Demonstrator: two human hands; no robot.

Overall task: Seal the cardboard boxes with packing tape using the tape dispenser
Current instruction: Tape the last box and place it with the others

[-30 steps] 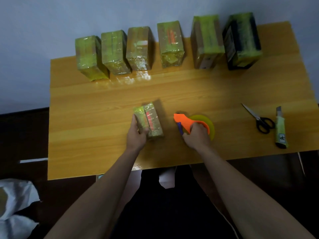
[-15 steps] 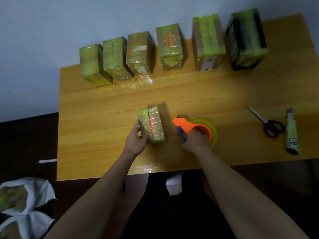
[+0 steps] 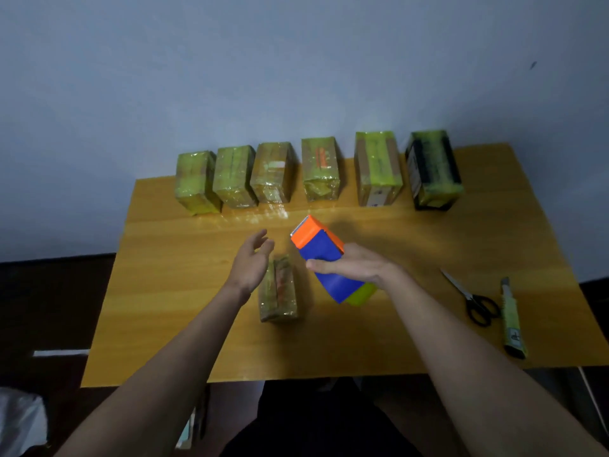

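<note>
A small cardboard box (image 3: 278,291) wrapped in yellow-green tape lies on the wooden table (image 3: 379,331) near its middle. My left hand (image 3: 251,262) hovers above the box's far left side with fingers straight and apart, holding nothing. My right hand (image 3: 354,266) grips the tape dispenser (image 3: 324,255), lifted off the table to the right of the box. The dispenser is blue and orange, its toothed cutter end points up and away, and its yellow-green tape roll shows at the lower end.
Several taped boxes (image 3: 273,174) stand in a row along the table's far edge against the wall. Black-handled scissors (image 3: 474,300) and a utility knife (image 3: 511,319) lie at the right. White bags (image 3: 19,420) sit on the dark floor at the left.
My right hand has lifted the dispenser off the table and turned its cutter end upward. My left hand has let go of the small box and risen above it. The camera tilted up.
</note>
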